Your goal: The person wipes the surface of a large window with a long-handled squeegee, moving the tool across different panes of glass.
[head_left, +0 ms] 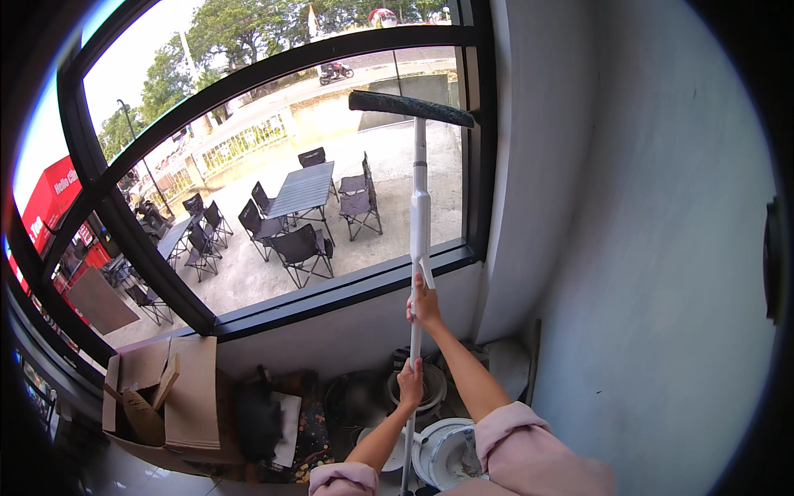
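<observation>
A long-handled window washer (420, 223) stands nearly upright in front of me, with a white pole and a wide, dark, fuzzy-looking head. Its head lies across the upper right part of the window pane (248, 174), close to the right frame; I cannot tell whether it presses on the glass. My right hand (425, 304) is wrapped round the pole just below a thicker white section with a trigger-like lever. Lower down, my left hand (409, 384) grips the same pole. The pole's lower end runs down between my forearms.
Black frame bars (347, 289) border the glass, with a pale wall (662, 273) on the right. Below stand an open cardboard box (192, 397), white buckets (447, 453) and dark clutter. Outside the glass are folding chairs (304, 248), tables (304, 188) and a passing motorbike (336, 72).
</observation>
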`<state>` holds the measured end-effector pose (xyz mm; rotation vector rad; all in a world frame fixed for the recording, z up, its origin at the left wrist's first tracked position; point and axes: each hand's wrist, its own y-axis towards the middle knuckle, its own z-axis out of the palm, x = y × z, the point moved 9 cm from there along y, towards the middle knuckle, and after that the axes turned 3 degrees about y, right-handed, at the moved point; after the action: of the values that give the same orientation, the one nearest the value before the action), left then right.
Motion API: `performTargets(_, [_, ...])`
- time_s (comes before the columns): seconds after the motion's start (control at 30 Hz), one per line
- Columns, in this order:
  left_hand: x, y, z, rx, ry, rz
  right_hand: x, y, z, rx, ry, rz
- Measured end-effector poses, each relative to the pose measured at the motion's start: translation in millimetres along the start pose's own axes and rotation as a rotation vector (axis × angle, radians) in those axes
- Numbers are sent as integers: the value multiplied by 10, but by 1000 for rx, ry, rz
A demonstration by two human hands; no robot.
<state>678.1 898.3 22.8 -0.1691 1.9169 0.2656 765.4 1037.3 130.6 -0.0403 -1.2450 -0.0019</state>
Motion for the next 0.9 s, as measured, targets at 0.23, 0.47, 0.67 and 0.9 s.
performTargets(0.23, [326,-365,-188,31,121,-79,-507,-324,-38,-43,105,49])
performTargets(0.47, [656,-551,-156,88,145,-131,-766,-484,-112,-70,149,73])
performTargets(0.67, [540,-705,-221,78,143,-90,-739,-567,-98,-38,186,60])
performTargets(0.9, [206,-427,-622,-8,225,31,-329,-479,230,-29,216,-12])
